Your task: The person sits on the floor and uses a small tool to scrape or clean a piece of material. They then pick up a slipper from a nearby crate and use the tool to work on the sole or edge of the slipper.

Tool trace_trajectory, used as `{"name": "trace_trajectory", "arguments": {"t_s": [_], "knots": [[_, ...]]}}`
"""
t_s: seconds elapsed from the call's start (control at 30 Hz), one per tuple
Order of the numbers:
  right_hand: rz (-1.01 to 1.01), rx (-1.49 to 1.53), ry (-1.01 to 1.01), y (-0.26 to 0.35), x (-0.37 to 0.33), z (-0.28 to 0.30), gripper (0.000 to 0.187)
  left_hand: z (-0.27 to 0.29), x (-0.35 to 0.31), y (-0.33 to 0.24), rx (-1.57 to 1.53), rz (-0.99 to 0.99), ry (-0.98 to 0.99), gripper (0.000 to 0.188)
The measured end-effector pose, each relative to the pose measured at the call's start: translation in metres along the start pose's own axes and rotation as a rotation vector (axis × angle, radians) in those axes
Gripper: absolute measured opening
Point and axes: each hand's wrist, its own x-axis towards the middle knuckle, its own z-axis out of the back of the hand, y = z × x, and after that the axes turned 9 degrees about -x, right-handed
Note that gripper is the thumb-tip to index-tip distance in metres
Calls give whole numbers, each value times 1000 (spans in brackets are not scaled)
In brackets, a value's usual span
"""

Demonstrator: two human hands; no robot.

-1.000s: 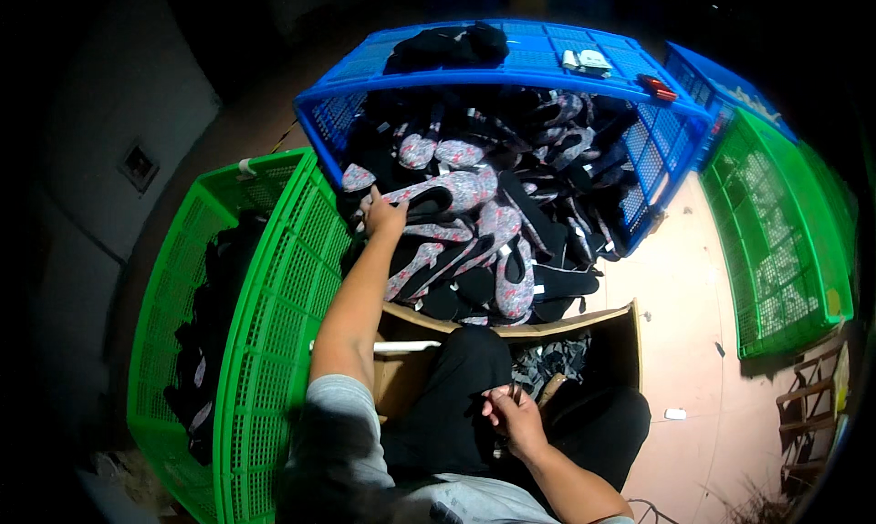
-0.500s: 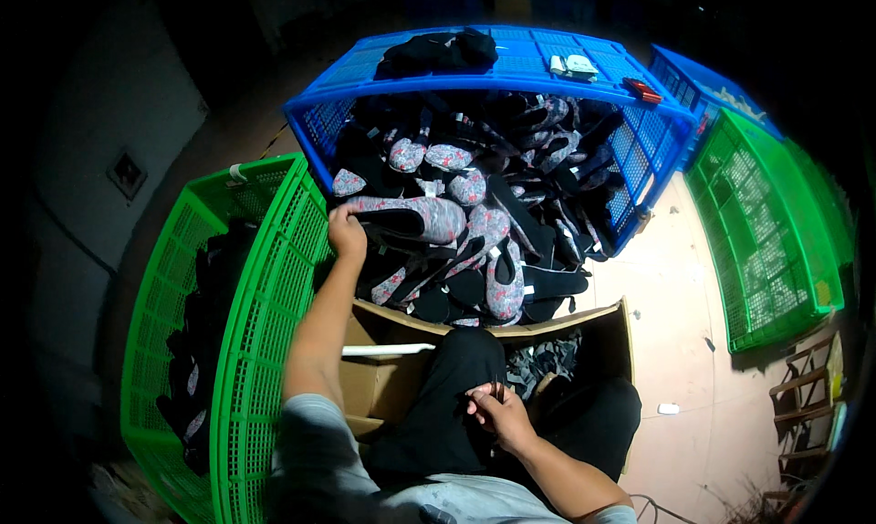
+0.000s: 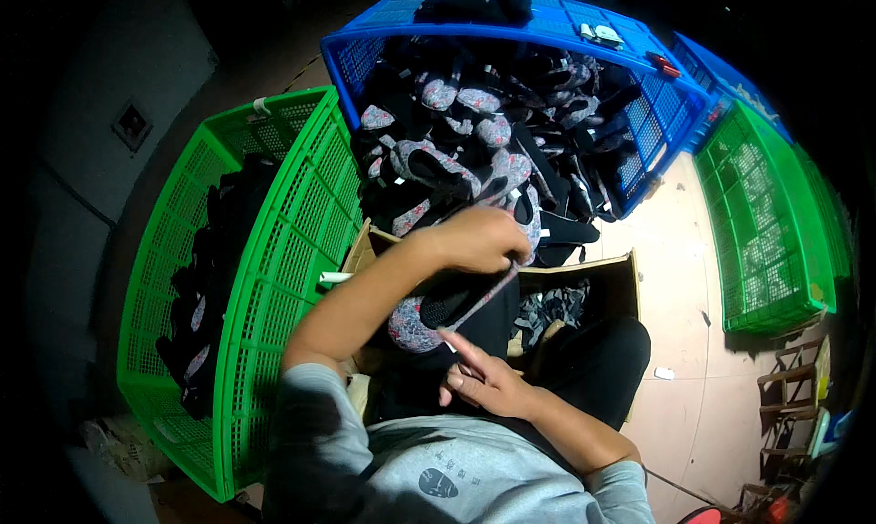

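A grey and pink patterned slipper [image 3: 415,330] with a black lining hangs over my lap. My left hand [image 3: 488,239] is closed on its heel end and pulls the edge taut. Just below it is my right hand [image 3: 493,384], its index finger stretched out to the slipper's edge. The other fingers of that hand are curled in, and what they hold, if anything, is hidden. Beyond my hands lies a big heap of similar slippers [image 3: 493,131], spilling from a blue crate [image 3: 675,113] tipped on its side.
A green crate [image 3: 274,277] with dark slippers stands at my left. An open cardboard box [image 3: 623,291] with grey scraps [image 3: 557,307] sits around my legs. Green crates [image 3: 766,223] and a small wooden rack [image 3: 789,401] are at the right. Dark cloth [image 3: 474,5] lies on the blue crate.
My left hand has brought the slipper from the heap back to my lap and turned it. My right hand's index finger has stretched out towards the slipper. The view has shifted.
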Motion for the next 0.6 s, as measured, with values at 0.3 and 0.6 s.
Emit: {"name": "trace_trajectory", "arguments": {"t_s": [0.3,0.6], "knots": [[32,42,-402,-30,15,-29,71,-81,36,29,-221,526,-164,22],[31,29,-331,-45,-3,-50,58,-87,37,29,-241,602,-221,22]]}}
